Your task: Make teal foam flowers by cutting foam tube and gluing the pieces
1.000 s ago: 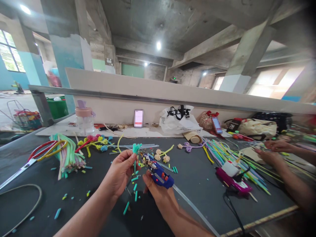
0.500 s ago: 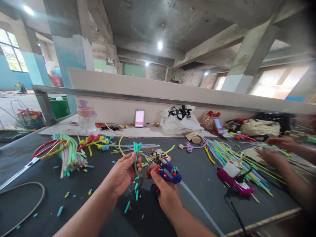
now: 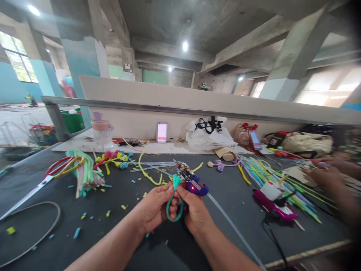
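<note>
My left hand [image 3: 155,207] is closed on a teal fuzzy pipe-cleaner piece [image 3: 172,203] that curls into a loop between my two hands. My right hand [image 3: 194,210] grips a blue hot glue gun [image 3: 193,182] with a red light on its side, and its thumb and forefinger also pinch the top of the teal piece. Both hands meet above the dark table [image 3: 118,229]. A clear glue stick [image 3: 234,229] trails from the back of the gun toward the table's front edge.
Scissors with red and yellow handles [image 3: 42,180] and a bundle of pastel sticks [image 3: 87,173] lie at the left. A magenta glue gun [image 3: 275,207] and coloured sticks [image 3: 267,175] lie at the right, where another person's hands [image 3: 324,175] work. Bags, a phone [image 3: 161,132] and a jar [image 3: 102,131] line the back.
My hands have come together. The teal piece, held upright in my left hand before, is now bent into a loop, and my right hand pinches it while keeping hold of the glue gun.
</note>
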### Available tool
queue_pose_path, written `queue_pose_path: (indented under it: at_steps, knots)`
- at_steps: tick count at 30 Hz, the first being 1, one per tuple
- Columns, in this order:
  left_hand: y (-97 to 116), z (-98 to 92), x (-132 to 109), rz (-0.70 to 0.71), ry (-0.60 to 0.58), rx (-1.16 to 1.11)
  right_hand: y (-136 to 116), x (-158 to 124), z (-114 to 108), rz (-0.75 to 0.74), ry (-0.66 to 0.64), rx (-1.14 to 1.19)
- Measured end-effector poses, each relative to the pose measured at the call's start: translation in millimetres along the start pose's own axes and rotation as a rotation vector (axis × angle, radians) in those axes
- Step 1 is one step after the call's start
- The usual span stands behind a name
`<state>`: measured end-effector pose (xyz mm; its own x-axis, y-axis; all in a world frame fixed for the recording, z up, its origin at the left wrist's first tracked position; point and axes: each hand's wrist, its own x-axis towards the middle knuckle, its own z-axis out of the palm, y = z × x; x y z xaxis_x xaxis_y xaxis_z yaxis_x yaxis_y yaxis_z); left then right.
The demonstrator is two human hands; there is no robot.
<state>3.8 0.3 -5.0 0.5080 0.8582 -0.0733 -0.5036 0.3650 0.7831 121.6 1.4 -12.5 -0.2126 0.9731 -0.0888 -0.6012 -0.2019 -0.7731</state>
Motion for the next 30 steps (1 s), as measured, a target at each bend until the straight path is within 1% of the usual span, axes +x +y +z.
queue_pose_path:
  at_steps: [2,4,7,9,11,14,16,18,20,22,24,27,30]
  knots:
    - [-1.0,1.1,1.2,0.025,0.013,0.150,-1.1,-0.9,0.7,0.028,0.036,-0.054]
    - [-0.5,1.1,2.3,0.031,0.044,0.250,-3.7,-0.9,1.1,0.042,0.025,-0.072]
    - [4.8,-2.4,3.8,0.047,0.087,0.415,-8.3,2.0,0.9,-0.014,0.034,-0.034]
    - [12.9,-8.3,4.5,0.082,0.142,0.562,-10.5,5.4,0.6,-0.098,0.105,0.015]
    - [26.1,-18.3,4.2,0.137,0.255,0.729,-11.5,8.8,0.1,-0.146,0.154,0.050]
    - [55.4,-40.5,-2.4,0.229,0.492,0.987,-12.1,11.5,-1.1,-0.123,0.129,0.057]
    - [78.8,-57.6,-12.8,0.286,0.634,1.147,-12.7,11.4,-2.0,-0.112,0.109,0.057]
    - [100.8,-72.9,-26.2,0.308,0.771,1.306,-13.6,10.4,-2.5,-0.108,0.090,0.064]
    - [116.9,-83.8,-38.0,0.297,0.857,1.453,-14.4,9.2,-2.7,-0.105,0.068,0.063]
    - [124.5,-88.7,-44.0,0.288,0.881,1.580,-14.7,8.1,-2.9,-0.102,0.050,0.050]
    - [122.9,-87.9,-42.9,0.274,0.854,1.682,-14.5,7.5,-3.4,-0.104,0.040,0.042]
    - [106.3,-78.1,-32.0,0.230,0.758,1.773,-13.9,7.4,-4.9,-0.119,0.039,0.048]
    - [78.6,-61.8,-17.2,0.195,0.595,1.817,-14.0,7.8,-6.3,-0.129,0.031,0.046]
